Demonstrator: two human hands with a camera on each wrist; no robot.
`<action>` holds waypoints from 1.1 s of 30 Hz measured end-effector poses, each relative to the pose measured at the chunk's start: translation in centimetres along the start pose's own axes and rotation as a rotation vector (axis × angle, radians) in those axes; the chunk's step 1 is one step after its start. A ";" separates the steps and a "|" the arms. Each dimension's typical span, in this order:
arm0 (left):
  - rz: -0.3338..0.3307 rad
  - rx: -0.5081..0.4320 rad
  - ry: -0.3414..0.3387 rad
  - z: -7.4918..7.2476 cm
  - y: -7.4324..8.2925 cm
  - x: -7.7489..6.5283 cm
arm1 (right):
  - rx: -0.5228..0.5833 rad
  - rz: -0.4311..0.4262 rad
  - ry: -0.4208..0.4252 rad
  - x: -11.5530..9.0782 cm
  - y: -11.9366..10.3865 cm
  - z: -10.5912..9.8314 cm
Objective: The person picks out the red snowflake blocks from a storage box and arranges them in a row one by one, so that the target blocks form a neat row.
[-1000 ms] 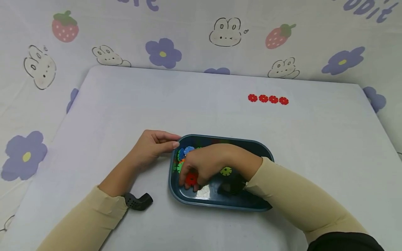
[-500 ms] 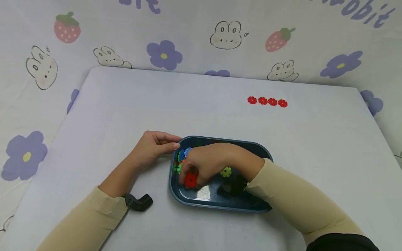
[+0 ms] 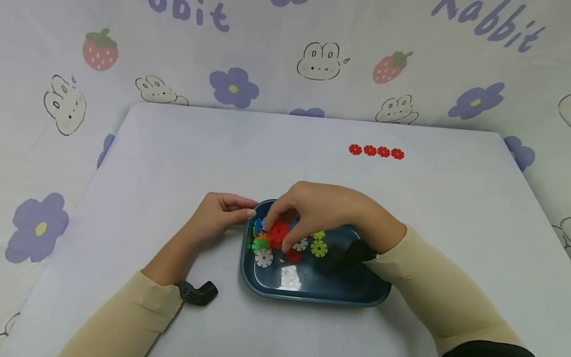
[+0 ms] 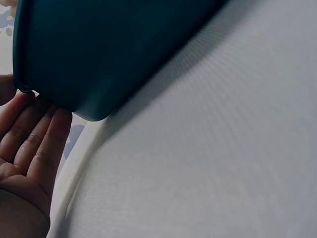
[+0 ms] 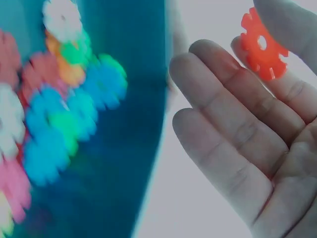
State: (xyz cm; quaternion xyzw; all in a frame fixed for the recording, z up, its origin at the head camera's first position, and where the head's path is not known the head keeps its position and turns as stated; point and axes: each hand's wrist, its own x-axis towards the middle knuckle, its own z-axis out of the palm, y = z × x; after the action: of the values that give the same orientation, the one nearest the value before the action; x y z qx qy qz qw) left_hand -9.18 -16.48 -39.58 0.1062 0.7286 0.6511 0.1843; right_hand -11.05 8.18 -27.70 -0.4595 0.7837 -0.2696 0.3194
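Observation:
Between its thumb and index finger, my right hand (image 3: 327, 206) pinches a red snowflake disc (image 5: 252, 49) with a notched edge and a round centre hole. The other fingers stretch out in the right wrist view. That hand is above the dark blue-green tray (image 3: 336, 290). Inside the tray lie several more discs, among them a white disc (image 3: 263, 258), a yellow-green disc (image 3: 318, 248) and a blue disc (image 5: 105, 83); my right hand partly covers the pile. My left hand (image 3: 218, 213) holds the tray's far left corner, thumb at the rim and fingers against the outer wall (image 4: 99, 54).
A row of several red discs (image 3: 376, 151) lies flat towards the back right of the white table (image 3: 200, 148). Behind the table hangs a printed cloth (image 3: 267, 54). A black wrist device (image 3: 198, 293) sticks out from the left sleeve.
My right hand has risen from low in the tray and shifted away from me, carrying the red disc. More discs in the tray are now uncovered. My left hand has stayed at the corner.

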 end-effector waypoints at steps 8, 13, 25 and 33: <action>-0.003 0.016 0.018 -0.1 0.0 0.0 | -0.003 0.096 0.349 -4.9 2.4 -5.0; 0.003 0.019 0.021 -0.2 0.1 0.2 | -0.002 0.279 0.630 -8.4 6.7 -7.4; 0.018 0.008 0.019 -0.2 -0.2 0.2 | 0.208 0.856 0.873 -14.5 21.0 -6.9; 0.019 -0.007 0.009 0.1 -0.3 0.1 | 0.233 0.997 0.861 -16.8 24.6 -5.4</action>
State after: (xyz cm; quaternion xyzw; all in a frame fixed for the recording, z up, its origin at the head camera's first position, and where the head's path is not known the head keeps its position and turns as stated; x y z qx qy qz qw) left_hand -9.23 -16.40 -39.92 0.1093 0.7260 0.6559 0.1753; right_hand -22.25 34.45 -37.56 0.1437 0.9254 -0.3321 0.1123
